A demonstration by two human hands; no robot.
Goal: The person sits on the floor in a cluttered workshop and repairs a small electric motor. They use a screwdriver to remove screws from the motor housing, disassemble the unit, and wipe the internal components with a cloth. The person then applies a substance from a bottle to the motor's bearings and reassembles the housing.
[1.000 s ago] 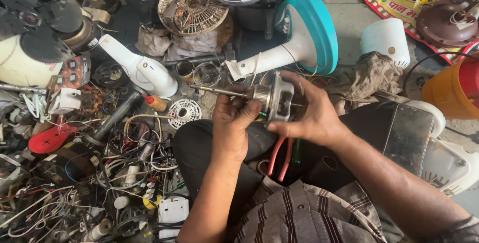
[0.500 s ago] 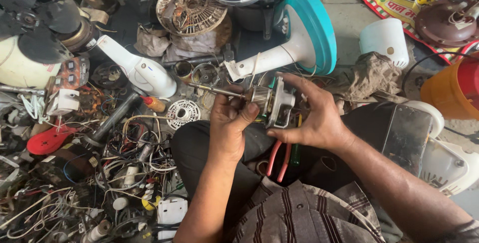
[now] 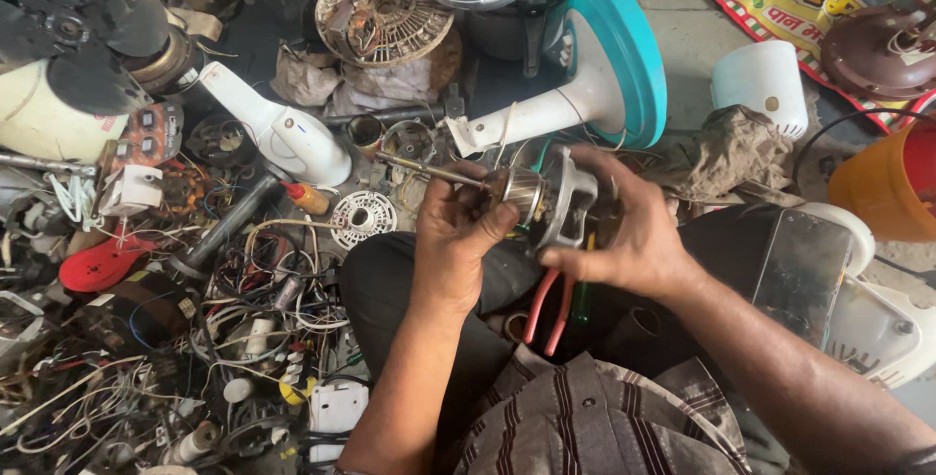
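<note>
A small electric fan motor is held over my lap. My left hand (image 3: 458,241) grips its rotor (image 3: 517,190), whose thin steel shaft (image 3: 429,171) sticks out to the left. My right hand (image 3: 629,231) closes around the grey metal motor housing (image 3: 570,197) from the right. The rotor is partly drawn out of the housing. Pliers with pink handles (image 3: 546,309) lie on my dark trousers just below the hands.
A white fan stand with a teal base (image 3: 604,75) lies behind the hands. Tangled wires and small parts (image 3: 195,338) cover the floor on the left. A rusty fan grille (image 3: 385,12), an orange bucket (image 3: 887,187), a crumpled rag (image 3: 736,148) and a white casing (image 3: 858,309) lie around.
The rotor has slid leftward out of the housing as my hands drew slightly apart. The motor has tilted a little.
</note>
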